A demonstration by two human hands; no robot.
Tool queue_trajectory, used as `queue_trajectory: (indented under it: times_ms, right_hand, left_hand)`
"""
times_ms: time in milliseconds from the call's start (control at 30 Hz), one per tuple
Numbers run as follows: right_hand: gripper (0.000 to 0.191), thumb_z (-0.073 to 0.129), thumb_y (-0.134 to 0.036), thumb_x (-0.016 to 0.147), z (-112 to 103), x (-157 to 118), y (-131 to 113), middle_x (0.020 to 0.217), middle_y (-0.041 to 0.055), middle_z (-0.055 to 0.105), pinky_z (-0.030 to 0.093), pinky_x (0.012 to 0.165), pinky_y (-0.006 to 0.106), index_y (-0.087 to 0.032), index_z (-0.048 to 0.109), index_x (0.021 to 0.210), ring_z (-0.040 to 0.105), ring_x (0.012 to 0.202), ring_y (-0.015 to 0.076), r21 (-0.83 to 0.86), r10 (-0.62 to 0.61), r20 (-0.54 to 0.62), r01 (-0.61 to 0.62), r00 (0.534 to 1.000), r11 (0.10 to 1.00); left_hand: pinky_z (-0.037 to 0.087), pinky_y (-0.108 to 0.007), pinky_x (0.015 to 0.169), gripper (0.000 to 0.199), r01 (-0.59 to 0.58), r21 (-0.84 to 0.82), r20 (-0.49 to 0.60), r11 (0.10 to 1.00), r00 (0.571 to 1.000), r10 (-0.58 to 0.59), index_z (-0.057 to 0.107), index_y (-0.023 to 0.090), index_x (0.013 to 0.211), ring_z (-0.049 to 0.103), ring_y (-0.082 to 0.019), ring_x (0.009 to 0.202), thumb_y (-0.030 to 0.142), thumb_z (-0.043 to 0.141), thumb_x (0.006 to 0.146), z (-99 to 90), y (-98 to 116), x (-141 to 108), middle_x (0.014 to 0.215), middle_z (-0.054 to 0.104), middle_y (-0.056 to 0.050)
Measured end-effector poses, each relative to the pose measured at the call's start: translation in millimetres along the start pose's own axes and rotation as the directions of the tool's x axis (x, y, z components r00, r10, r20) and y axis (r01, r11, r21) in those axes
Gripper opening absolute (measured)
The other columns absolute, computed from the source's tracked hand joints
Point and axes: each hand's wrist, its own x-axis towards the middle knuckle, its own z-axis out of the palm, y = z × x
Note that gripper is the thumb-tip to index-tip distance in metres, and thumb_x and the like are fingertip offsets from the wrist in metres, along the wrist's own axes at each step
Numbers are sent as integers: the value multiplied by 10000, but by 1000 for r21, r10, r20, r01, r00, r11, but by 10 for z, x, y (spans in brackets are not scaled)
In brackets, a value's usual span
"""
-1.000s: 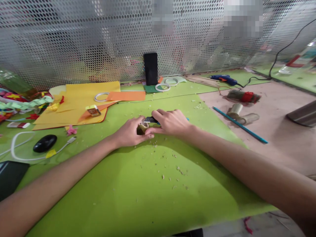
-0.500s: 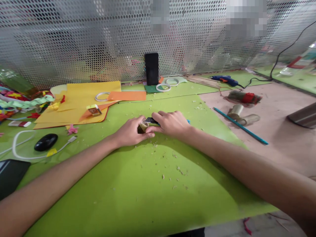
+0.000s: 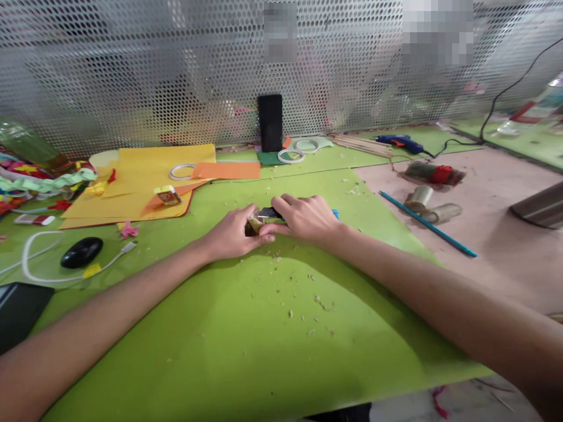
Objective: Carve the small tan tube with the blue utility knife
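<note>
Hollow piece (image 3: 255,225), held mid-surface, immed. L of the R hand (image 3: 305,217). Perforated metal panel (image 3: 132,76): stands along the back. Green surface (image 3: 237,351): spreads in front of the panel, below both hands. L hand (image 3: 231,233): nearer of the two to the hollow piece, fingers and thumb curled round its L side, grasping it. R hand: clenched on a knife (image 3: 275,213), its thumb reaching L to the piece's near R edge, next to the L thumb. Knife: long axis approx. L–R, blade pointing L at the piece's upper rim; contact w/ rim can't be told. Hollow piece: mouth toward the R hand; long axis mostly hidden by the L hand, so direction uncertain. Short tubes (image 3: 445,213), two: well apart, far R. Shavings (image 3: 317,299): scattered, mostly on the near side of the hands.
</note>
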Motion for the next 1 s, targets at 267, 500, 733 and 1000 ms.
queue_trajectory:
  times_ms: [267, 500, 733, 1000]
  right_hand:
    - [797, 27, -757, 837, -5, -5, -14, 947, 89, 650, 133, 514, 283, -182, 510, 1104, 568, 603, 166, -19, -22, -8, 22, 1000, 1000]
    - [798, 5, -742, 843, 14, -13, -36, 973, 97, 650, 136, 521, 282, -192, 506, 1132, 590, 621, 175, -38, -7, 6, 7, 1000, 999]
    - [802, -18, -731, 842, 26, -15, -53, 980, 90, 661, 164, 526, 283, -209, 502, 1159, 615, 660, 186, -29, 36, 47, -35, 998, 999]
    - [797, -26, -724, 847, 31, -32, -66, 934, 66, 676, 158, 520, 288, -218, 526, 1118, 615, 654, 185, -30, 30, 38, -29, 999, 999]
  left_hand:
    - [393, -271, 592, 456, -19, 12, 16, 1000, 1000, 18, 477, 185, 880, 524, -159, 662, 584, 644, 733, -2, -19, -2, 757, 583, -11]
    - [401, -277, 607, 483, -14, 15, 17, 1000, 1000, 14, 486, 181, 922, 549, -170, 685, 594, 645, 727, 0, -38, -3, 779, 604, -18]
    - [352, -248, 562, 443, 3, -4, 25, 1000, 1000, -3, 452, 193, 838, 489, -130, 614, 584, 638, 744, -8, -13, -11, 713, 559, 19]
    - [319, -238, 541, 438, 0, 19, -7, 1000, 1000, 0, 414, 196, 783, 442, -108, 577, 565, 646, 747, 3, -9, -9, 657, 505, 41]
